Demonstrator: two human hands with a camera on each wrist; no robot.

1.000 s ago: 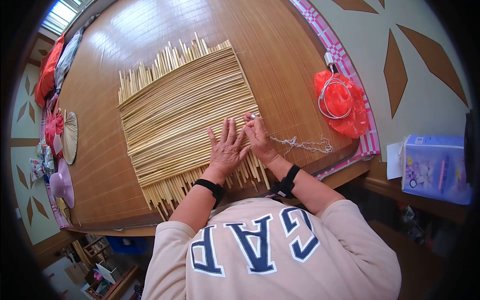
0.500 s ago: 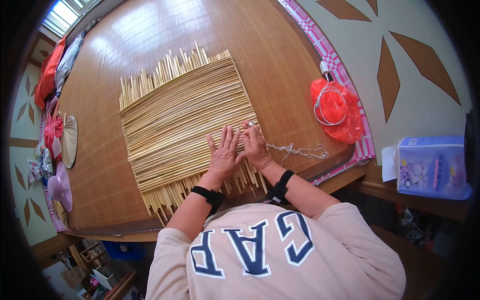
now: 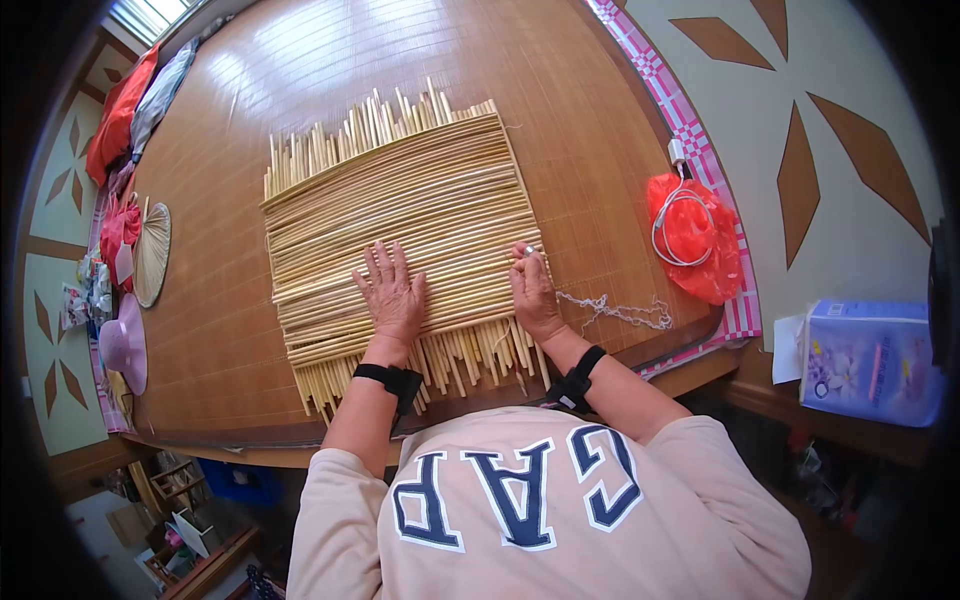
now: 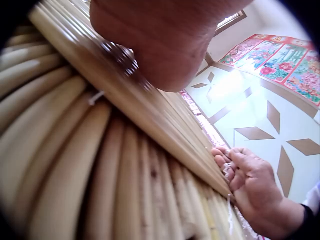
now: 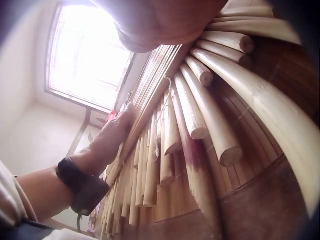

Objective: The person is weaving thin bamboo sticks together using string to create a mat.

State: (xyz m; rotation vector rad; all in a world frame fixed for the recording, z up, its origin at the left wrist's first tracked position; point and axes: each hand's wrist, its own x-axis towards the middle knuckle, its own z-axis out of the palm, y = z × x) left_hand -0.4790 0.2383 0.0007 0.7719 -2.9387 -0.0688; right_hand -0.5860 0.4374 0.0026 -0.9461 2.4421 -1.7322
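A mat of pale thin sticks (image 3: 400, 200) lies on the table, loose ends jutting out along its far and near sides. My left hand (image 3: 392, 298) rests flat on its nearer half, fingers spread. At the mat's right edge is my right hand (image 3: 536, 298), its fingers curled, with a silvery band on one. In the left wrist view, white string (image 4: 227, 171) runs through the fingers of the right hand (image 4: 257, 185). More of this string (image 3: 625, 312) trails on the table to the right. The right wrist view shows the left hand (image 5: 107, 137) against the mat.
A red plastic bag (image 3: 695, 240) with a coiled white cable is at the table's right side. Beyond the right corner stands a purple package (image 3: 870, 360). A fan (image 3: 152, 255) and a pink hat (image 3: 122, 345) are at the left edge.
My left hand has slid left across the mat, away from the right hand, which stays at the right edge. The head view has shifted slightly.
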